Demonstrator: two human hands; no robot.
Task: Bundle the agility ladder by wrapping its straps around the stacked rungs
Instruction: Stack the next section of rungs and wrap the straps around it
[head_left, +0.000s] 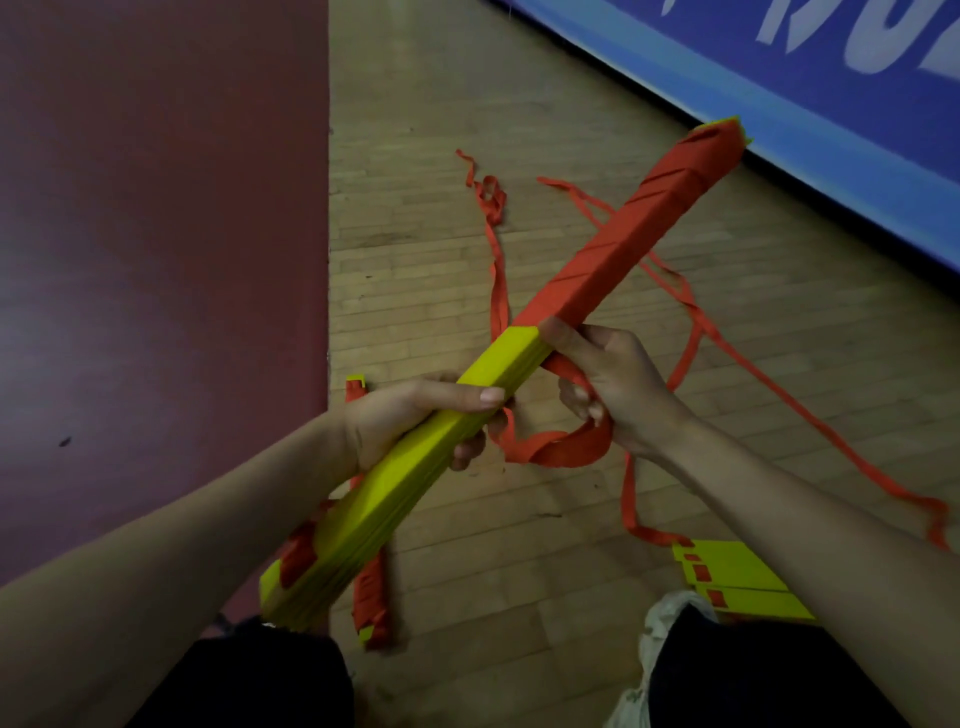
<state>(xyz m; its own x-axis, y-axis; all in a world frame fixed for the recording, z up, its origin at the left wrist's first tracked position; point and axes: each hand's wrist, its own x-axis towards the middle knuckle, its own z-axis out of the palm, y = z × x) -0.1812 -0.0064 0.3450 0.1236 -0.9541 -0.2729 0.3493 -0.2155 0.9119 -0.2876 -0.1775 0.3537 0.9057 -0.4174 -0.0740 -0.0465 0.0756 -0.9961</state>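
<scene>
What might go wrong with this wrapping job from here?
1. The right hand holds a slack loop of strap. If tension drops, the orange wraps already round the stacked rungs may loosen.
2. The loose straps on the floor look twisted and could knot as they are drawn in.
3. Only the left hand grips the bare yellow end, so the stack might fan apart there.
</scene>
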